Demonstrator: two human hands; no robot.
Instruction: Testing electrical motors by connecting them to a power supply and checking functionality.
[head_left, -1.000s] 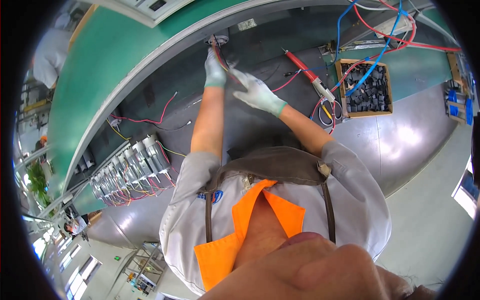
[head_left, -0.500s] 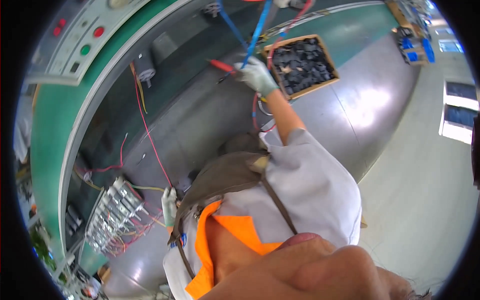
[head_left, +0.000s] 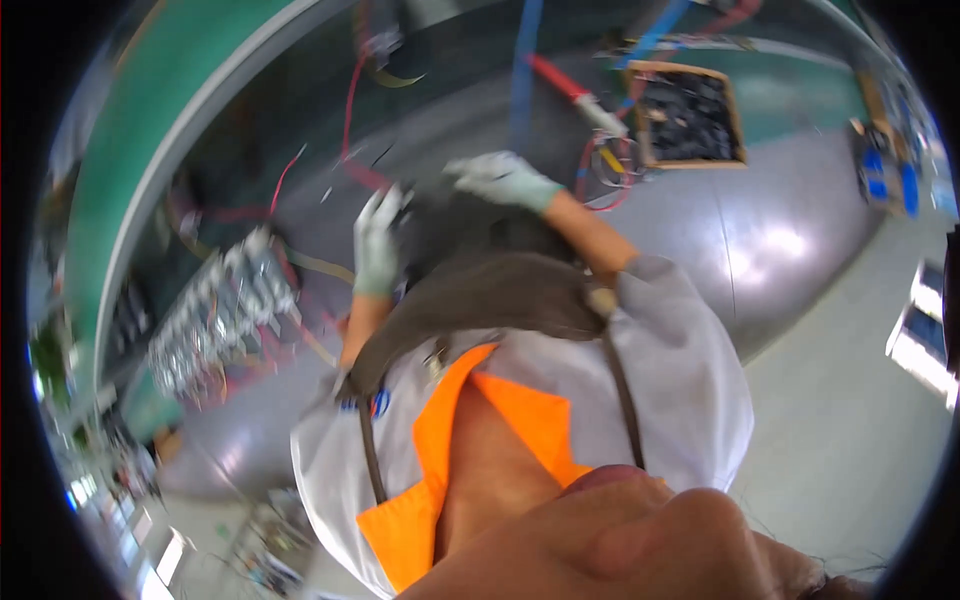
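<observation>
My left hand (head_left: 376, 245), in a pale glove, is raised in front of the dark apron. A red wire (head_left: 364, 176) meets its closed fingertips, blurred by motion. That wire leads up toward a small metal motor (head_left: 382, 44) on the dark bench. My right hand (head_left: 508, 181), gloved too, reaches in from the right with its fingers stretched toward the left one, and I see nothing in it. Beyond the right hand, apart from it, is a red and whitish stick-shaped tool (head_left: 575, 90), near the blue straps.
An open cardboard box (head_left: 742, 140) of black pieces stands on the metal bench at right. A rack of silvery cylindrical parts with wires (head_left: 220, 310) is at left. Blue bins (head_left: 888, 180) sit far right. Blue straps (head_left: 526, 70) hang ahead, beside looped wires (head_left: 610, 165).
My right hand has let go of the red tool and moved down toward my left hand. The left hand has come up and forward. The view has turned, shifting the bench and box.
</observation>
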